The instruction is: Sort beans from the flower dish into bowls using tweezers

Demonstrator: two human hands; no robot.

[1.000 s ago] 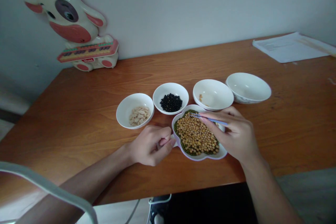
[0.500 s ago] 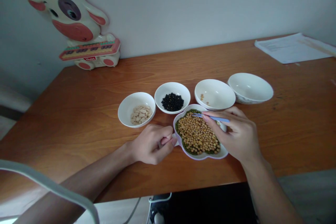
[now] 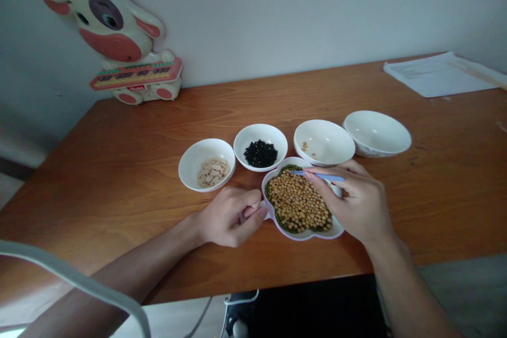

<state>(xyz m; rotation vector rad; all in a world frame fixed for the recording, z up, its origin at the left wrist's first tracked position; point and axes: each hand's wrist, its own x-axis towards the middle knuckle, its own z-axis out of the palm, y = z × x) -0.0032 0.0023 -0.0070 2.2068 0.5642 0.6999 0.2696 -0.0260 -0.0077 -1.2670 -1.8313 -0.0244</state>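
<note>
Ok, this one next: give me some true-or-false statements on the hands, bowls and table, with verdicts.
1. The left hand grips the handle of the flower-shaped dish. True.
2. The right hand holds a large spoon. False: it holds slim bluish tweezers.
3. The black beans lie in the leftmost bowl. False: that one holds pale flat seeds; the black beans are in the second bowl.
4. A few tan beans lie in the third bowl. True.
5. The cow-shaped toy stands at the back right of the table. False: it stands at the back left.
</note>
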